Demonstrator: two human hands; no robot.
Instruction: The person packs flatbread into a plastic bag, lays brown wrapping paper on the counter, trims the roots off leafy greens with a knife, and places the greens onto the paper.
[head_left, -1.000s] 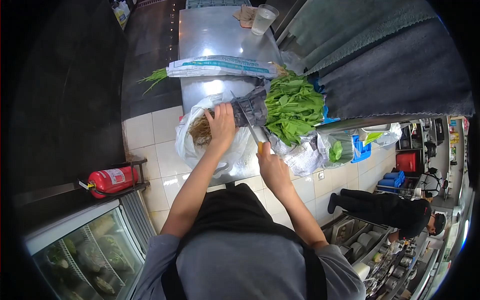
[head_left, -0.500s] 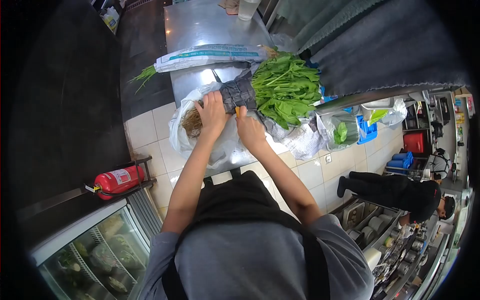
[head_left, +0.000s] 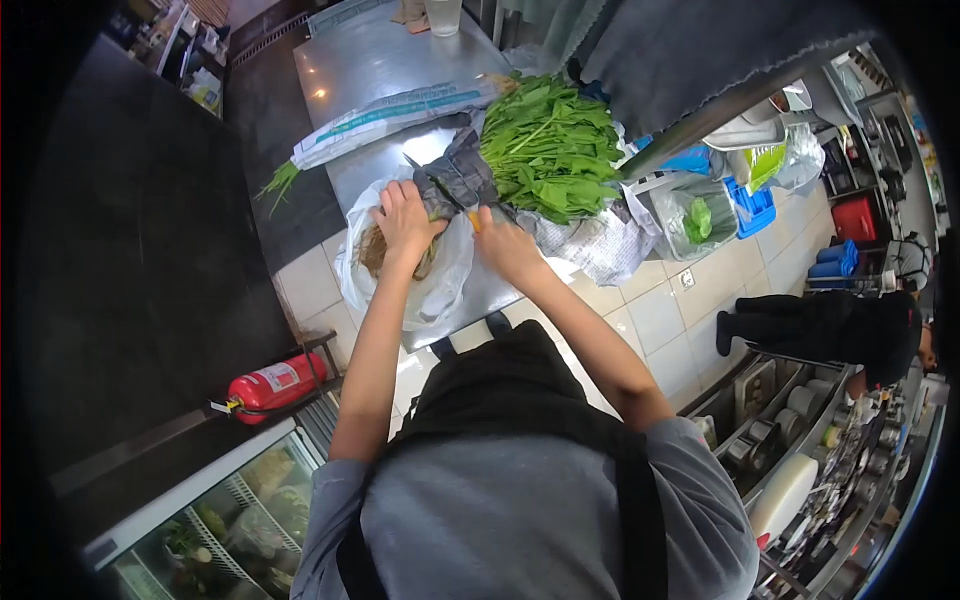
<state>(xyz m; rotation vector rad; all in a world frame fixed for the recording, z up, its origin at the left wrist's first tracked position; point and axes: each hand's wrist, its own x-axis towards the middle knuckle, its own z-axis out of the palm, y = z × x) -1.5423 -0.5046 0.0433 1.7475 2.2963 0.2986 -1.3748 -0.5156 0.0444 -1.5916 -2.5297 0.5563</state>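
A bundle of leafy greens point(head_left: 550, 145) lies on the steel table point(head_left: 360, 65), its stems wrapped in dark material point(head_left: 465, 172). My right hand point(head_left: 505, 243) is closed round the yellow handle of a knife point(head_left: 440, 188), whose blade lies across the stem end of the bundle. My left hand point(head_left: 403, 222) rests with fingers spread on the root end, over brown roots point(head_left: 372, 250) inside a white plastic bag point(head_left: 445, 285). Behind it, a long printed wrapper point(head_left: 390, 122) holds thin green stalks point(head_left: 281, 182).
A clear cup point(head_left: 443, 15) stands at the table's far end. Crumpled newspaper point(head_left: 600, 245) and a bin with a clear bag point(head_left: 688, 215) are on the right. A red fire extinguisher point(head_left: 275, 387) is at the lower left. Another person in dark clothes point(head_left: 830, 325) stands far right.
The view has turned and shifted. My right hand has brought the knife leftward, near my left hand, and the blade now lies across the stem end. My left hand's fingers have spread on the root end.
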